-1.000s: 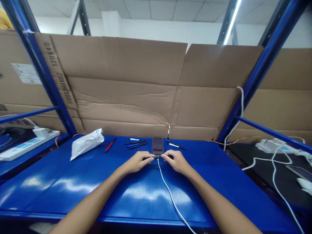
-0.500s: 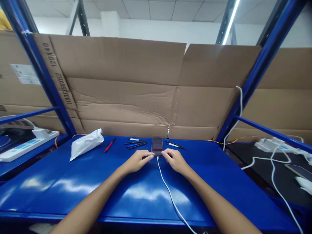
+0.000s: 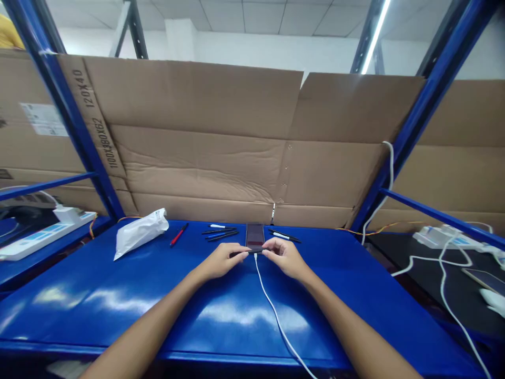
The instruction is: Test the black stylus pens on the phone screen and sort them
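Note:
A slim black pen (image 3: 257, 251) lies level between my two hands, in front of a dark phone (image 3: 254, 234). My left hand (image 3: 224, 260) pinches its left end between thumb and fingers. At the other end my right hand (image 3: 284, 257) has its thumb and fingertips closed on it. The phone lies flat on the blue table, its near edge partly hidden by the pen. From that edge a white cable (image 3: 272, 305) runs toward me. Several black pens (image 3: 221, 235) lie left of the phone, and a few more pens (image 3: 284, 236) lie on its right.
A red pen (image 3: 179, 235) and a white plastic pouch (image 3: 141, 231) are on the left of the blue table (image 3: 138, 295). Cardboard (image 3: 197, 168) stands along the back, between blue posts. Power strips (image 3: 47, 237) and cables sit on the neighbouring surfaces.
My right fingertips have shifted slightly on the pen, and more of its right end shows. The left hand stays where it was. The view has moved slightly.

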A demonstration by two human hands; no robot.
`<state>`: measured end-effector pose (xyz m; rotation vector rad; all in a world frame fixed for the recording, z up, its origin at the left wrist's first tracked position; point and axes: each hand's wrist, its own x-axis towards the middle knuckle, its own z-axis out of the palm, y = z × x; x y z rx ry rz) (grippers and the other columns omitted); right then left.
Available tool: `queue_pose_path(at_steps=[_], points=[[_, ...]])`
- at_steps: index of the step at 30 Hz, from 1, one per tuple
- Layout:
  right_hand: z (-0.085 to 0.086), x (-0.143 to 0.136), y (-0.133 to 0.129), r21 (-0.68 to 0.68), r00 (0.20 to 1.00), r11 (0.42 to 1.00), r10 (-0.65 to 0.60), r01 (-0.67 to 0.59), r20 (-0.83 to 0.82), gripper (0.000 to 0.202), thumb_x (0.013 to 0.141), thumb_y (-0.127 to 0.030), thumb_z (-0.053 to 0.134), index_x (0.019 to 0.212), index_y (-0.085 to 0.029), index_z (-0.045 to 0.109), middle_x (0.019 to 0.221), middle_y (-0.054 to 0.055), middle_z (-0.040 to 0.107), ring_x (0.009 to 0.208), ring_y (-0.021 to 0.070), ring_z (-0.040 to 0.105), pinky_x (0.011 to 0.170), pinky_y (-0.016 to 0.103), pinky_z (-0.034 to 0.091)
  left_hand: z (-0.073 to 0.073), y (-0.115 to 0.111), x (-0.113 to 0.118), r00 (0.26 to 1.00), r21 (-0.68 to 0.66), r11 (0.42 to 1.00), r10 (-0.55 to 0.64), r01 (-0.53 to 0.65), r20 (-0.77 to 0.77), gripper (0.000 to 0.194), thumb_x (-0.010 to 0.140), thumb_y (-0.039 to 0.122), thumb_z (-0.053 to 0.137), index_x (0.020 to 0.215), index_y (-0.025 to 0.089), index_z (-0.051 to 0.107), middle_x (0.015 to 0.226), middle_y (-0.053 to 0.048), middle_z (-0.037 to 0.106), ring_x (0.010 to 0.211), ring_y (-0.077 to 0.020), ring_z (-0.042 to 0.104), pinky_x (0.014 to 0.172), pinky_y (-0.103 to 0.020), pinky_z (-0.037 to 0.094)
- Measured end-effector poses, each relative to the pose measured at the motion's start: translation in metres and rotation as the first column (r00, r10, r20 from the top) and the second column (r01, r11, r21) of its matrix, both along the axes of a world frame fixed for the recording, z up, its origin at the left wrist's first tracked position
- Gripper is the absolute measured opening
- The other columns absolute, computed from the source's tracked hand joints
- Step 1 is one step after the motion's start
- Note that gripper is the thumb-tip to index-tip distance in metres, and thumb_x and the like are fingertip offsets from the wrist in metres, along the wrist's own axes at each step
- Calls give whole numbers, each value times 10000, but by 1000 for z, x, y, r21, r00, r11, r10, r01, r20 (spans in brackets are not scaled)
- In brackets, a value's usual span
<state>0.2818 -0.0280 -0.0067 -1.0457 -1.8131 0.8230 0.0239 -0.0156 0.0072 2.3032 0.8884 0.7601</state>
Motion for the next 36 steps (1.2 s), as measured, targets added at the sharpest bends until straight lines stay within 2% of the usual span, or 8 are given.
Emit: queue_pose_path(at_steps=[4, 8, 11, 17, 20, 25, 30, 36], points=[[1, 1, -1, 13, 999, 1000, -13, 13, 44, 269, 871, -443, 659, 976, -200, 706, 826, 24, 716, 687, 170, 607, 653, 290, 480, 2, -2, 1, 999, -42, 999, -23, 24, 27, 418, 1024, 478, 497, 1186, 192, 755, 919, -44, 766, 853, -212, 668, 819, -285, 484], [6, 1, -5, 45, 998, 999, -15, 12, 56, 248, 878, -415, 663, 984, -198, 722, 838, 23, 732, 697, 171, 614, 664, 288, 476, 3, -3, 3, 999, -94, 995, -44, 45, 14, 490, 1035, 504, 454, 902, 163, 780, 857, -21, 753, 801, -199, 649, 773, -259, 462], [10, -1, -9, 53, 995, 998, -21, 16, 95, 251, 909, -436, 641, 912, -200, 726, 811, 21, 734, 696, 170, 619, 665, 281, 461, 2, -4, 4, 999, -99, 994, -42, 43, 18, 482, 1028, 516, 465, 941, 159, 777, 844, -22, 749, 800, -201, 648, 774, -257, 462], [7, -9, -11, 28, 976, 997, -82, 78, 203, 588, 1012, -576, 417, 598, -198, 590, 525, 2, 575, 536, 155, 539, 575, 277, 384, 2, -7, 7, 998, -43, 997, -69, 70, 14, 447, 1037, 485, 468, 948, 170, 772, 901, -38, 758, 836, -200, 657, 817, -261, 464], [9, -9, -10, 43, 985, 998, -54, 47, 161, 551, 1020, -568, 408, 693, -189, 638, 651, 22, 657, 626, 167, 588, 620, 276, 416, 3, -6, 8, 999, -45, 998, -45, 45, 1, 470, 1046, 493, 439, 929, 163, 753, 862, -29, 739, 798, -190, 633, 766, -252, 449], [16, -3, -14, 49, 991, 998, 20, -27, 133, 303, 939, -464, 618, 991, -184, 722, 844, 32, 727, 708, 170, 598, 647, 265, 437, 3, -4, 6, 1000, -57, 998, -19, 18, -6, 505, 1050, 498, 415, 822, 144, 695, 751, -6, 664, 722, -168, 576, 680, -239, 401], [18, -4, -18, 96, 970, 994, 32, -56, 239, 459, 1008, -495, 496, 722, -182, 672, 672, 10, 655, 644, 155, 564, 632, 264, 387, 2, -6, 6, 998, 2, 998, -67, 67, -6, 437, 1054, 447, 439, 944, 148, 738, 792, -22, 689, 738, -172, 605, 712, -241, 423], [7, -11, -13, -86, 982, 996, 28, -12, 186, 736, 1005, -713, 244, 484, -216, 397, 456, -24, 389, 463, 125, 367, 531, 278, 309, 4, -11, 9, 995, 195, 977, -79, 89, -56, 397, 1072, 389, 415, 1186, 176, 731, 924, -69, 724, 803, -186, 637, 769, -257, 445]])
